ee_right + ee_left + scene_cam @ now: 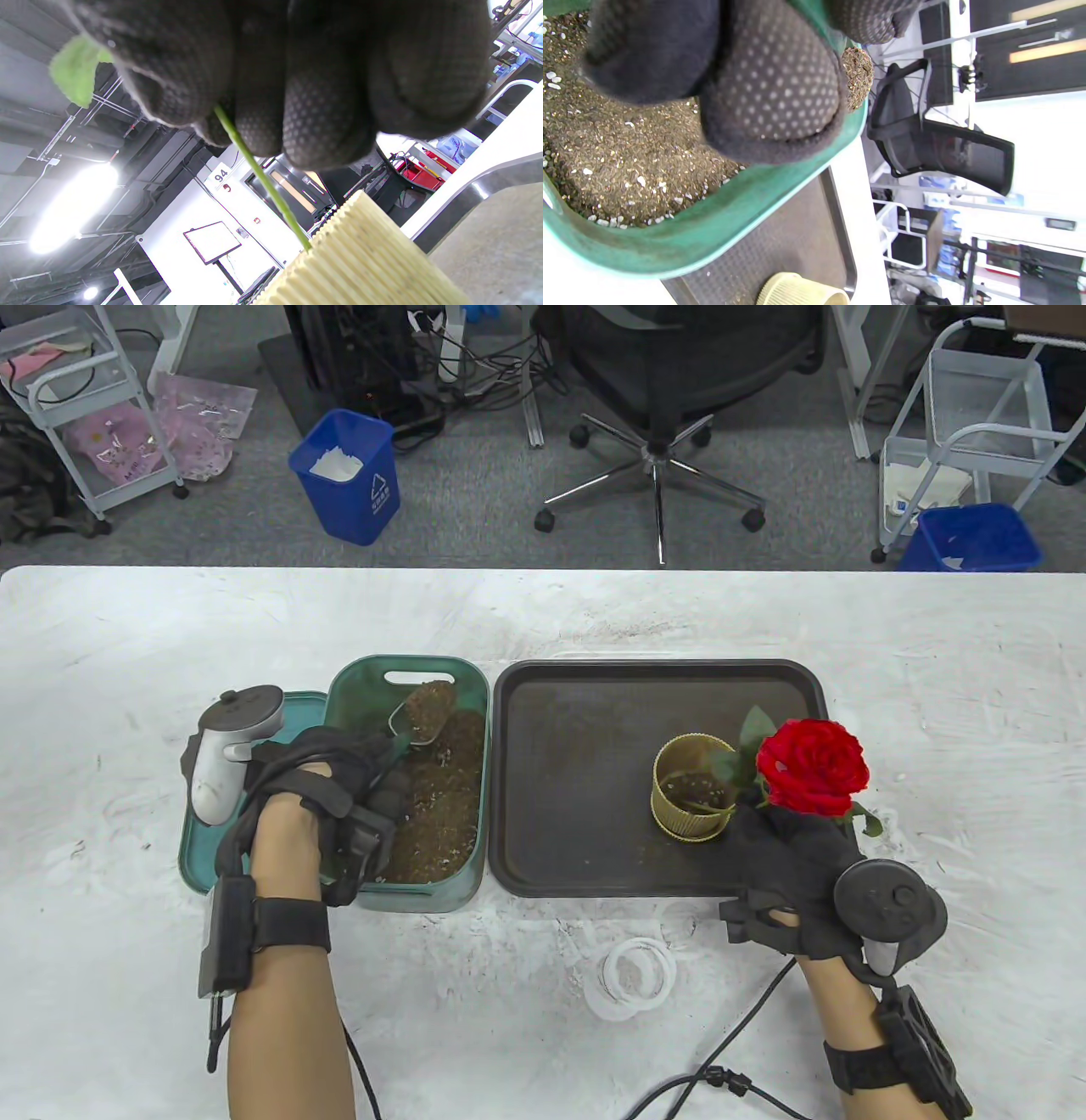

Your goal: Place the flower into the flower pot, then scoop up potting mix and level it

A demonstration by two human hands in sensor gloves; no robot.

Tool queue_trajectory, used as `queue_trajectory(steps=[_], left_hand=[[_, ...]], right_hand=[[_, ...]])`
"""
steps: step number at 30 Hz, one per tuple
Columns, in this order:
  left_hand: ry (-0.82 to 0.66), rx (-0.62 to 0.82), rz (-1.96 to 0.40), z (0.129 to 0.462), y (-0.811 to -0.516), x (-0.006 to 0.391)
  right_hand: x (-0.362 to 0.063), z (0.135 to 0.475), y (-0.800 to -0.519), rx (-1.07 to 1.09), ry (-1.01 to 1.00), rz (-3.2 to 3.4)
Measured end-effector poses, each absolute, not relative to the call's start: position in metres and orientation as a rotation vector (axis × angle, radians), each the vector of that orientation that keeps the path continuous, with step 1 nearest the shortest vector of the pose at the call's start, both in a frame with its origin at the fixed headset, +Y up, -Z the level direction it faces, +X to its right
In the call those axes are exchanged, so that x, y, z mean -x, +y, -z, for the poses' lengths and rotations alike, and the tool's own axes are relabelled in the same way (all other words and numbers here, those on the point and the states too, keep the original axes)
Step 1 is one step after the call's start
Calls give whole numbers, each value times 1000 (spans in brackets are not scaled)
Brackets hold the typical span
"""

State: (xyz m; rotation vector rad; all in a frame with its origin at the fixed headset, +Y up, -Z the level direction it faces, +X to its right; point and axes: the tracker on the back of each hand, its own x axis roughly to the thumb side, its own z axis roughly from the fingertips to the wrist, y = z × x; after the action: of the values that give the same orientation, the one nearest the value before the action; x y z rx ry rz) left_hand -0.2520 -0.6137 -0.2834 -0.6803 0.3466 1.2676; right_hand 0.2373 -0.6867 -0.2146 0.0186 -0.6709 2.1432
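Scoop (422,715) is heaped with mix and held over the bin (475,780) by the left hand (339,806); the fingers (772,84) are curled round the scoop's handle, though the handle itself is mostly hidden by the glove. Risk noted: the load is piled above the scoop's rim, so any tilt on the way across to the pot (694,797) is likely to shed mix onto the tray (577,780) or the tabletop (543,611). Rose (813,766) is held by the right hand (793,865), fingers (322,118) pinched on the stem (263,178) just above the pot rim; in the right wrist view the stem is seen running down into the pot at a slant. Second risk: the bloom leans out past the pot's right side, so if the stem is released before enough mix is packed round it, the flower is likely to tip out, and the light pot may be pulled over with it. Third: mix poured from the left may be blocked by leaves or strike the right hand. Containers: the bin is roughly half filled with brown mix flecked white, its lid (199,848) lying under its left side; the pot holds only a thin layer of mix and the stem end; the tray carries the pot alone.
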Motion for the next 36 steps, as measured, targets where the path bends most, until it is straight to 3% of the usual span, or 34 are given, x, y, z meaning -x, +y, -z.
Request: queue_trajectory(steps=[8, 18, 25, 36], left_hand=[[130, 672, -1288, 274, -595, 219], [-171, 798, -1432, 279, -618, 101], [-184, 788, -1399, 278, -650, 54], [-162, 729, -1299, 278, -694, 28]], right_hand=[[-237, 215, -687, -18, -664, -2138], [-238, 215, -687, -15, -666, -2139], [-239, 215, -687, -10, -666, -2140], [-239, 215, -687, -8, -667, -2140]])
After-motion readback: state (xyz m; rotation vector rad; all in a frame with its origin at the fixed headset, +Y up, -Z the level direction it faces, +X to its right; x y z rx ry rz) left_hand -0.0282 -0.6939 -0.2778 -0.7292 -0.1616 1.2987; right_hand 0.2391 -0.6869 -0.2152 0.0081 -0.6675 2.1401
